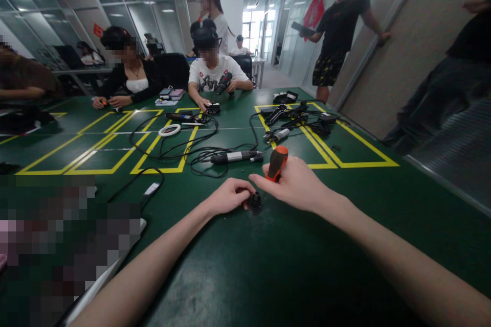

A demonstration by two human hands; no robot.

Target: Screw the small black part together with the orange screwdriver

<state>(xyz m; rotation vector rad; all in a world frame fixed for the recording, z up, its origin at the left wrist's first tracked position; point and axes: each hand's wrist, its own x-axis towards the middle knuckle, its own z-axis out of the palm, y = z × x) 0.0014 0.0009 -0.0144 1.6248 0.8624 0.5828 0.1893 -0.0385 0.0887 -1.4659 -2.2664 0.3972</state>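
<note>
My right hand [297, 184] grips an orange and black screwdriver [276, 162] by its handle, which stands upright above a small black round part [254, 203] on the green table [268, 265]. My left hand [229, 196] is curled around that black part from the left and steadies it. The screwdriver's shaft is hidden behind my fingers.
A black and silver power tool [233, 157] with tangled black cables lies just beyond my hands. More tools and chargers [295, 120] lie inside yellow floor-tape boxes at the right. Two seated people work at the far edge; others stand behind and at the right. A blurred patch covers the lower left.
</note>
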